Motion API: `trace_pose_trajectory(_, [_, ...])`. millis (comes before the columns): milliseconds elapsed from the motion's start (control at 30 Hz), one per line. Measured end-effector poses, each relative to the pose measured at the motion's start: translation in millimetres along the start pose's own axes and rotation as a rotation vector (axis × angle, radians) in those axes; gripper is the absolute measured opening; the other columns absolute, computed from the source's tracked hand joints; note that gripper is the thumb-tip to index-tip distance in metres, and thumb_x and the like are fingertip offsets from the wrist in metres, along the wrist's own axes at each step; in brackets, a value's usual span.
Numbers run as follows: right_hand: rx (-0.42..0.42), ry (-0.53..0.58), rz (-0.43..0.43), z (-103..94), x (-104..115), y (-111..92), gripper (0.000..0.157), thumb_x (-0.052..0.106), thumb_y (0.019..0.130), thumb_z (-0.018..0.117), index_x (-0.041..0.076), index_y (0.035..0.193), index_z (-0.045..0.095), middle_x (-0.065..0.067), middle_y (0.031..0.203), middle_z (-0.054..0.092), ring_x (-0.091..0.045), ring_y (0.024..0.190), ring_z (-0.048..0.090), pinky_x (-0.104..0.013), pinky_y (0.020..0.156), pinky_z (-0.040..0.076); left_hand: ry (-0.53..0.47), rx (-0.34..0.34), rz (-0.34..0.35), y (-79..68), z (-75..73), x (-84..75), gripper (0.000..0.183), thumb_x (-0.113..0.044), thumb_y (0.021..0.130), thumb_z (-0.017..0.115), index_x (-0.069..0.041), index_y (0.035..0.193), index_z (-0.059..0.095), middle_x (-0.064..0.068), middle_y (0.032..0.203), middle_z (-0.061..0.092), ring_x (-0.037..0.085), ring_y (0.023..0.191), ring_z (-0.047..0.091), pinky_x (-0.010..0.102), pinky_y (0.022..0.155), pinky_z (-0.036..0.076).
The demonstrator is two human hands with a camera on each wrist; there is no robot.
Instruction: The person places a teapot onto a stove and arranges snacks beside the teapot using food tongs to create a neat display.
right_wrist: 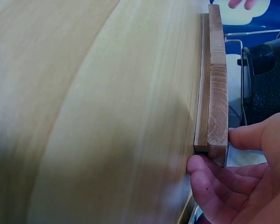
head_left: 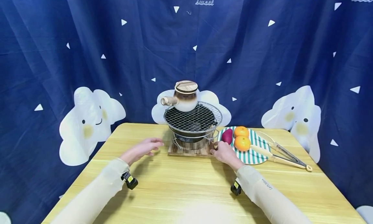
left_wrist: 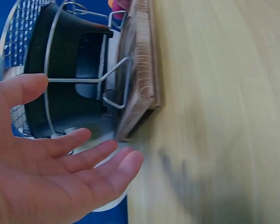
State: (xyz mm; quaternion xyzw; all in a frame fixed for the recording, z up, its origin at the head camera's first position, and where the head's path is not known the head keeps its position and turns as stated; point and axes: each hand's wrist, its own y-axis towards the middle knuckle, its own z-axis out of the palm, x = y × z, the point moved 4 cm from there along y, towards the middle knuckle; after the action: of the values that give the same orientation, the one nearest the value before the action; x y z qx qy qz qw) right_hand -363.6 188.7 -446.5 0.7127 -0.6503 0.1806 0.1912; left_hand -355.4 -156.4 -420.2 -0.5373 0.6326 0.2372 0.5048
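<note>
At the centre of the head view, a wooden board (head_left: 192, 152) is set on the table (head_left: 180, 188), with a black brazier (head_left: 189, 133) borne on it. Its near right corner is pinched by the right hand (head_left: 225, 152), thumb laid on top, fingers curled at the edge and underside. The left hand (head_left: 144, 149), left of centre, is held open just beside the board, fingers loosely spread, nothing gripped. A pot (head_left: 186, 101) is carried on the brazier's wire mesh (head_left: 204, 115). Right of centre, a purple tuber (head_left: 227, 136), two oranges (head_left: 242, 143) and tongs (head_left: 260, 151) are laid on a striped plate (head_left: 253, 158), the tongs extending beyond its rim.
</note>
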Motion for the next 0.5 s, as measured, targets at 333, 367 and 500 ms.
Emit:
trace_pose_trajectory(333, [-0.007, 0.0, -0.016, -0.3, 0, 0, 0.037, 0.024, 0.091, 0.072, 0.002, 0.12, 0.071, -0.009, 0.09, 0.071, -0.02, 0.068, 0.057, -0.029, 0.057, 0.047, -0.013, 0.003, -0.024, 7.2, 12.4, 9.3, 0.069, -0.03, 0.098, 0.06, 0.005, 0.151, 0.035, 0.029, 0.142, 0.05, 0.043, 0.124, 0.054, 0.043, 0.09, 0.059])
trace_pose_trajectory(367, [-0.004, 0.003, -0.013, -0.3, 1, 0, 0.037, 0.024, 0.091, 0.072, 0.002, 0.121, 0.071, -0.01, 0.091, 0.072, -0.02, 0.068, 0.058, -0.029, 0.057, 0.048, -0.011, 0.002, -0.026, 8.6, 13.0, 10.5, 0.069, -0.03, 0.098, 0.06, 0.006, 0.151, 0.034, 0.028, 0.142, 0.05, 0.043, 0.124, 0.054, 0.043, 0.089, 0.06])
trace_pose_trajectory(500, [-0.003, 0.006, -0.012, -0.3, 0, -1, 0.04, 0.025, 0.092, 0.071, 0.001, 0.123, 0.069, -0.012, 0.1, 0.074, -0.02, 0.07, 0.059, -0.029, 0.058, 0.049, -0.016, -0.007, -0.033, 15.7, 15.3, 13.3, 0.068, -0.029, 0.097, 0.061, 0.005, 0.15, 0.036, 0.028, 0.141, 0.051, 0.04, 0.12, 0.056, 0.04, 0.084, 0.061])
